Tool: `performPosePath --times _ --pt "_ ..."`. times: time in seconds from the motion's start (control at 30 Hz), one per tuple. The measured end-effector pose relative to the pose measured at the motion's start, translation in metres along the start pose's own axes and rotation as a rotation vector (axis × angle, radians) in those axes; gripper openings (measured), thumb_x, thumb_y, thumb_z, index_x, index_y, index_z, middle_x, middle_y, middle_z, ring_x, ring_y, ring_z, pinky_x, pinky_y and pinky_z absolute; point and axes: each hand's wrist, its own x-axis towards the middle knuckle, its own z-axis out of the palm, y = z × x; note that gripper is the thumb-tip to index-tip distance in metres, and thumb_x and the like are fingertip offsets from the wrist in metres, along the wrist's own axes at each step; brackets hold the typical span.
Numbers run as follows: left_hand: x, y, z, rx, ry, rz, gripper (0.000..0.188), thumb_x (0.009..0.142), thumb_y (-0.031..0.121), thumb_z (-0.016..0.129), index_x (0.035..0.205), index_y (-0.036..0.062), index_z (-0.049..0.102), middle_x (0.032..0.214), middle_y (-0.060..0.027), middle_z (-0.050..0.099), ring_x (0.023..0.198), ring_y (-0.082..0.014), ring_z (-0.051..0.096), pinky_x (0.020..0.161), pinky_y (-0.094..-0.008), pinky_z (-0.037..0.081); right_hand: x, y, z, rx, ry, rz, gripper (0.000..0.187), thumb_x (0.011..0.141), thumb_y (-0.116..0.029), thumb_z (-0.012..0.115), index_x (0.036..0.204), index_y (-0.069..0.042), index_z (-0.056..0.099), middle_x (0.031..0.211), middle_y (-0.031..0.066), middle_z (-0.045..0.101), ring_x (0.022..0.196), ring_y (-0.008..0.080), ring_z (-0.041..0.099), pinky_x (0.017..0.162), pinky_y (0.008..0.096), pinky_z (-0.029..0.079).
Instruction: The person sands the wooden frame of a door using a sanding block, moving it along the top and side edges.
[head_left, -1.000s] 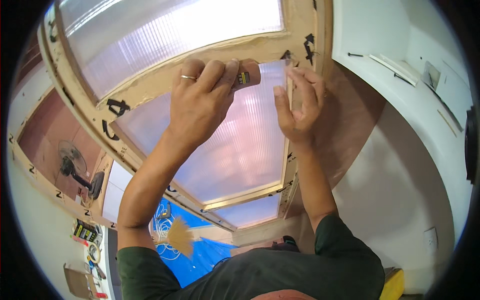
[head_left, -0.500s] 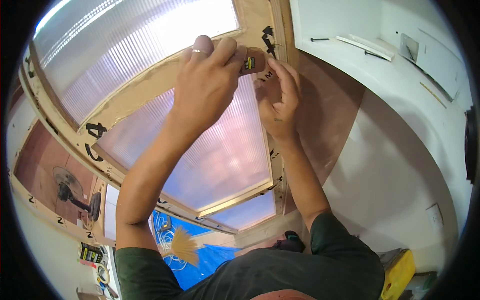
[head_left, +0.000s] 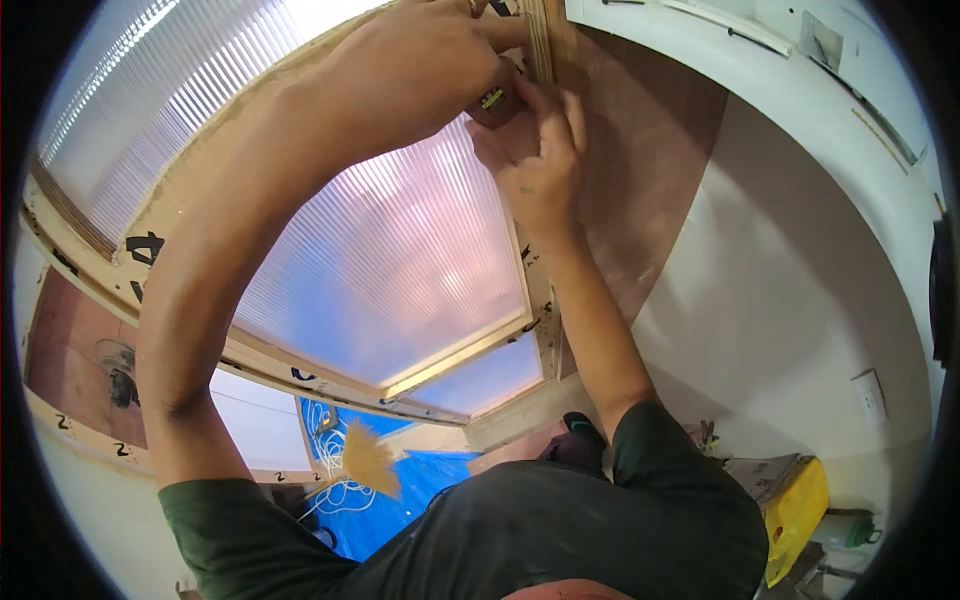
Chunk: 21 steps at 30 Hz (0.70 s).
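A small brown piece with a black-and-yellow label [head_left: 492,108] sits between my two hands, by the right upright of a wooden frame. My left hand [head_left: 425,75] reaches across from the left with its fingers bent over it; some of them are cut off by the top edge. On the other side, my right hand [head_left: 545,175] holds the piece's right edge with thumb and fingers curled. The piece's exact kind cannot be made out. Behind the hands, the light wooden frame [head_left: 215,150] carries a translucent ribbed panel [head_left: 400,260], and black marks show on the wood.
A white shelf [head_left: 690,35] with a loose strip and dark screws juts in at upper right. Below lie a blue sheet [head_left: 425,490], a straw brush [head_left: 368,462] and white cable [head_left: 325,425]. A fan [head_left: 120,370] is partly behind my left arm. A yellow item [head_left: 800,520] stands lower right.
Both hands and the labelled piece have moved up in the view. My left forearm has swung out to the left and come closer. The whole view has shifted a little.
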Motion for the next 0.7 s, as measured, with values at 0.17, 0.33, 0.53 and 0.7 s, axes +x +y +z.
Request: performPosePath --times 0.17,0.33,0.53,0.7 --pt "0.000 0.022 0.032 -0.086 0.048 0.046 0.021 0.086 0.014 0.069 0.099 0.0223 0.083 0.105 0.0006 0.065 0.107 -0.0238 0.058 0.095 -0.0386 0.049 -0.043 0.009 -0.006 -0.226 0.001 0.007 0.062 0.077 -0.017 0.093 0.130 0.000 0.065 0.109 0.0197 0.063 0.099 0.0379 0.067 0.083 0.0465 0.056" --pt "-0.001 0.041 0.040 -0.142 -0.035 0.059 0.020 0.088 0.017 0.066 0.094 0.0253 0.084 0.113 0.0012 0.064 0.116 -0.0235 0.055 0.101 -0.0378 0.048 -0.066 0.001 -0.012 -0.155 0.055 0.076 0.062 0.076 -0.013 0.092 0.130 0.002 0.066 0.116 0.0193 0.067 0.102 0.0385 0.066 0.088 0.0453 0.055" --pt "-0.004 0.069 0.064 -0.183 -0.017 0.089 0.011 0.084 0.018 0.070 0.087 0.0176 0.081 0.112 0.0017 0.069 0.116 -0.0211 0.060 0.093 -0.0344 0.049 -0.102 0.004 -0.022 -0.213 0.004 0.110 0.062 0.071 -0.005 0.093 0.127 0.000 0.067 0.119 0.0173 0.066 0.103 0.0338 0.065 0.091 0.0429 0.056" --pt "0.001 0.099 0.080 -0.161 -0.152 0.134 0.017 0.086 0.021 0.068 0.096 0.0253 0.081 0.114 0.0026 0.065 0.120 -0.0205 0.056 0.094 -0.0348 0.046 -0.146 0.013 -0.036 -0.191 0.004 0.241 0.058 0.073 -0.008 0.093 0.125 0.000 0.067 0.116 0.0174 0.066 0.103 0.0345 0.065 0.091 0.0451 0.055"
